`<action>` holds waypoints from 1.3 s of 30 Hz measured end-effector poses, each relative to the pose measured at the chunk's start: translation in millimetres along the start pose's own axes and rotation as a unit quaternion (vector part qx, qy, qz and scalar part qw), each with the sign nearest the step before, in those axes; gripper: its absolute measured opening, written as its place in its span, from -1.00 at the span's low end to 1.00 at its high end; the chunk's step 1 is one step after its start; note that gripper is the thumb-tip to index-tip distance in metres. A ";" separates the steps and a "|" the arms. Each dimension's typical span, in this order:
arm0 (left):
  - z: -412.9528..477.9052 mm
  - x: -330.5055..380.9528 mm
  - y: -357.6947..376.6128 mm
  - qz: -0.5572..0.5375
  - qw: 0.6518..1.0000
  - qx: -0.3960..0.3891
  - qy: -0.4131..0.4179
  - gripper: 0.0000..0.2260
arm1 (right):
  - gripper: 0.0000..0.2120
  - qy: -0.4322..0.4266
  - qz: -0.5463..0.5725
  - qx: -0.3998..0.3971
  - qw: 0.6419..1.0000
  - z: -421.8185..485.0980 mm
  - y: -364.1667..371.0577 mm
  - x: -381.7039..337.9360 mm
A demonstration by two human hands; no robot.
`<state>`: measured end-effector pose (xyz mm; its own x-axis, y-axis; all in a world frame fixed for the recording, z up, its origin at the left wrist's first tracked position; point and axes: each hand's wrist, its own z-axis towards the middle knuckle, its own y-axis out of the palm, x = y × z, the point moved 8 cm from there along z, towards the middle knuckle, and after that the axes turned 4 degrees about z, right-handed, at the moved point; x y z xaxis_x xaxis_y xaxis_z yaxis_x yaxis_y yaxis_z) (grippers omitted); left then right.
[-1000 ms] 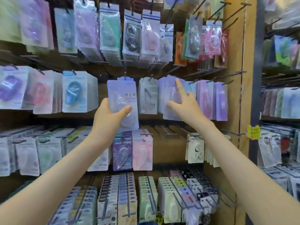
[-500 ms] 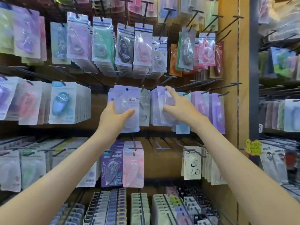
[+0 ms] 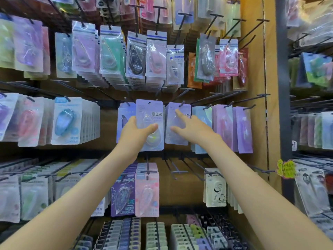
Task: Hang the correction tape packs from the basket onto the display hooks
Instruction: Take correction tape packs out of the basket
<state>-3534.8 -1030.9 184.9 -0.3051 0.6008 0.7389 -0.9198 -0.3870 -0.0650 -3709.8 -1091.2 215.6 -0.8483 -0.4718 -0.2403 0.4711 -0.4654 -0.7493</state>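
- Shop shelving fills the view: a wooden backboard (image 3: pixel 253 83) studded with black display hooks (image 3: pixel 212 97), most of them loaded with carded stationery.
- Nearest, both bare forearms reach up and forward from the lower corners and converge on the middle row.
- Left hand (image 3: pixel 138 134) grips a lilac correction tape pack (image 3: pixel 149 112) by its lower half. The thumb lies across the front and the fingers are tucked behind. The card stands upright with its printed face outward.
- Right hand (image 3: pixel 194 129) grasps nothing. Its fingers are spread, and the index finger stretches up onto the face of a matching hung pack (image 3: pixel 170 112) just beside the held one.
- That hung pack sits at the front of a loaded hook (image 3: pixel 182 104) just above the right index finger.
- Directly below the hands hangs a pink pack (image 3: pixel 146 188). Well to the left of the left hand is a row fronted by a blue pack (image 3: pixel 65 121).
- The step in hand looks like the hanging itself, with the held card raised to hook height beside its twins. Whether its hole has caught a hook yet, I cannot tell.
- The next move likely calls for lining the hole near the card's top edge up with a hook tip. The card then slides back, perhaps with the right hand steadying the stock already there.
- No basket is in view.
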 end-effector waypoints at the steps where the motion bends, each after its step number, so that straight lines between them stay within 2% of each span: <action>1: 0.0 1.1 3.8 0.001 1.000 -0.009 0.000 -0.64 | -0.40 0.004 0.015 0.017 1.000 -4.5 -3.0 2.0; 5: -0.9 8.2 26.2 -0.009 0.999 -0.044 0.015 -0.68 | -0.52 -0.036 0.176 0.145 0.973 -28.6 -24.6 -2.5; 8: -0.4 19.0 48.4 -0.016 0.996 -0.075 0.039 -0.73 | -0.69 -0.057 0.345 0.126 0.929 -36.6 -27.0 -7.1; 11: 3.9 26.7 68.8 -0.009 0.994 -0.099 0.044 -0.65 | -0.89 -0.012 0.448 0.096 0.889 -32.6 -25.9 1.4; 14: 8.3 32.4 81.5 0.017 0.995 -0.096 0.038 -0.50 | -0.88 0.021 0.459 0.118 0.880 -23.7 -29.7 15.0; 18: 12.6 43.9 86.4 0.121 0.984 -0.074 0.109 -0.22 | -0.86 0.075 0.443 0.134 0.883 -14.0 -27.2 28.6; 20: 14.9 45.2 84.2 0.212 0.964 -0.058 0.148 -0.22 | -0.89 0.079 0.442 0.128 0.884 -9.4 -23.9 29.9; 22: 17.8 41.3 80.7 0.327 0.931 -0.042 0.159 -0.23 | -0.90 0.079 0.440 0.128 0.885 -6.9 -22.1 28.4; 25: 20.1 39.2 77.0 0.401 0.902 -0.043 0.156 -0.25 | -0.89 0.073 0.443 0.129 0.884 -3.5 -18.8 25.5; 31: 19.1 43.3 76.7 0.436 0.880 -0.053 0.179 -0.24 | -0.88 0.073 0.445 0.138 0.882 -3.7 -18.3 28.8; 39: 25.7 41.7 80.9 0.449 0.868 -0.058 0.205 -0.24 | -0.83 0.081 0.432 0.139 0.888 -2.9 -20.6 31.3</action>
<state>-3615.5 -1055.1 227.7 -0.9520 0.3011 0.0557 -0.2770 -0.7693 -0.5757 -3746.8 -1094.2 221.7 -0.1551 -0.6401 -0.7525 0.9848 -0.1603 -0.0666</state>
